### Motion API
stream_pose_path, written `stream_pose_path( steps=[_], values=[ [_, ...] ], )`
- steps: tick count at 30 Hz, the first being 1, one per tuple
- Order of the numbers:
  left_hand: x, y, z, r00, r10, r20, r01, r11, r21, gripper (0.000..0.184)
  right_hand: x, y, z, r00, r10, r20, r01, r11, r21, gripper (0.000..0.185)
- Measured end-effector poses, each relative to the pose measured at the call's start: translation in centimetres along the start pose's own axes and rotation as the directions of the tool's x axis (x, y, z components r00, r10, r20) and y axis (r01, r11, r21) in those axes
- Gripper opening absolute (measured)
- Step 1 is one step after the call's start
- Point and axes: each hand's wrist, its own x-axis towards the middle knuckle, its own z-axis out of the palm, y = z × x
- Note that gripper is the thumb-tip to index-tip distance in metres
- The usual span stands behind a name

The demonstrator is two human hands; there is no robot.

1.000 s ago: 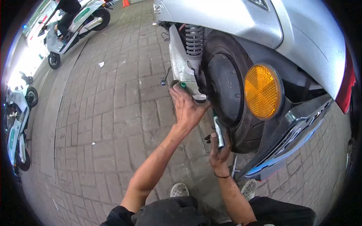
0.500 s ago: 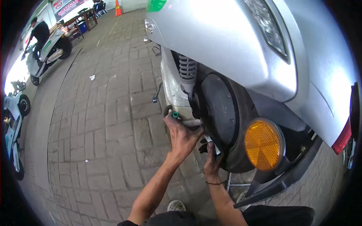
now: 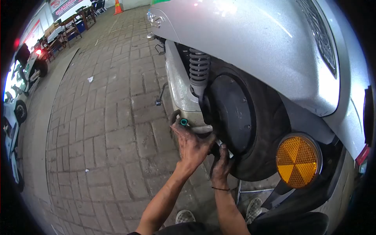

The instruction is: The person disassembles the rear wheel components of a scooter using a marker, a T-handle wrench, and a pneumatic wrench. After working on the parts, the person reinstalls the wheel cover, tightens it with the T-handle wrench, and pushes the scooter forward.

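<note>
My left hand (image 3: 188, 141) is closed at the lower end of the scooter's grey swingarm cover (image 3: 177, 84). Between its fingers shows a small round green-ended piece (image 3: 183, 122); its kind is hidden. My right hand (image 3: 221, 166), darkened with grime, is closed just beside the rear wheel (image 3: 235, 113), the thumb pressed on a pale silvery bar (image 3: 230, 155) that is mostly covered. Both hands nearly meet below the spring shock absorber (image 3: 199, 68). The silver body panel (image 3: 250, 51) of the scooter hangs above the wheel.
An orange round reflector (image 3: 298, 160) juts out at right, near my right forearm. The side stand (image 3: 159, 96) sticks out left of the scooter. Parked scooters (image 3: 15, 129) line the far left. A traffic cone (image 3: 118, 7) stands at the back on brick paving (image 3: 102, 149).
My view has shifted, so the wheel and reflector appear larger and farther right. My hands stay at the same spot, and the pale bar is now more covered by my right hand.
</note>
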Motion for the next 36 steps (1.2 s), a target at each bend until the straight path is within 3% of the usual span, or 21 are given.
stream_pose_path(
  steps=[2,5,8,11,14,16,17,20,22,26,31,34,36],
  values=[
    [-0.1,-0.6,0.5,0.996,-0.073,0.042,0.075,0.995,-0.070,0.094,-0.2,-0.7,0.5,0.999,-0.049,-0.005,0.049,0.998,0.038,0.044],
    [-0.3,-1.2,0.5,0.998,-0.063,0.009,0.064,0.991,-0.114,0.103,-0.4,-1.0,0.4,0.995,-0.069,-0.077,0.057,0.987,-0.148,0.046],
    [-0.3,-0.9,0.4,0.999,-0.039,-0.006,0.038,0.992,-0.117,0.102,-0.3,-0.6,0.1,0.986,-0.166,-0.002,0.165,0.977,-0.137,0.047],
    [-0.1,0.5,-0.2,0.998,-0.046,0.045,0.046,0.999,0.000,0.092,0.0,1.6,-1.5,0.982,-0.187,-0.034,0.178,0.967,-0.184,0.043],
    [0.0,0.9,-0.3,1.000,0.013,-0.023,-0.009,0.989,0.146,0.093,0.5,3.3,-2.9,0.962,-0.268,-0.053,0.245,0.932,-0.267,0.042],
    [-0.1,0.0,0.1,0.999,-0.039,0.013,0.040,0.997,-0.069,0.094,0.5,2.9,-2.9,0.925,-0.379,0.031,0.360,0.848,-0.388,0.041],
    [-0.2,-0.2,0.2,0.999,-0.036,0.020,0.037,0.997,-0.069,0.094,0.5,2.7,-2.7,0.909,-0.413,0.059,0.397,0.814,-0.425,0.041],
    [-0.4,-0.8,0.2,0.998,-0.056,0.033,0.056,0.998,0.011,0.092,0.1,0.6,-0.8,0.929,-0.369,0.017,0.350,0.864,-0.363,0.041],
    [-0.4,-1.8,0.6,1.000,-0.011,-0.007,0.011,0.994,-0.109,0.106,-0.2,0.3,-0.9,0.945,-0.324,0.036,0.313,0.873,-0.374,0.039],
    [-0.5,-1.5,0.4,1.000,-0.026,0.006,0.027,0.991,-0.128,0.105,-0.4,0.0,-0.8,0.965,-0.252,0.072,0.262,0.924,-0.280,0.036],
    [-0.6,-1.3,0.1,0.999,0.041,-0.013,-0.041,0.999,0.020,0.105,-0.4,-0.3,-0.7,0.961,-0.251,0.116,0.269,0.946,-0.180,0.037],
    [-0.5,-1.0,0.0,0.999,0.046,-0.016,-0.046,0.999,-0.001,0.104,-0.2,0.2,-0.6,0.979,-0.196,0.060,0.204,0.964,-0.172,0.038],
    [-0.6,-1.2,0.0,0.999,0.048,-0.023,-0.048,0.999,0.014,0.103,-0.2,-0.2,-0.6,0.970,-0.235,0.063,0.243,0.942,-0.233,0.038]
  ],
)
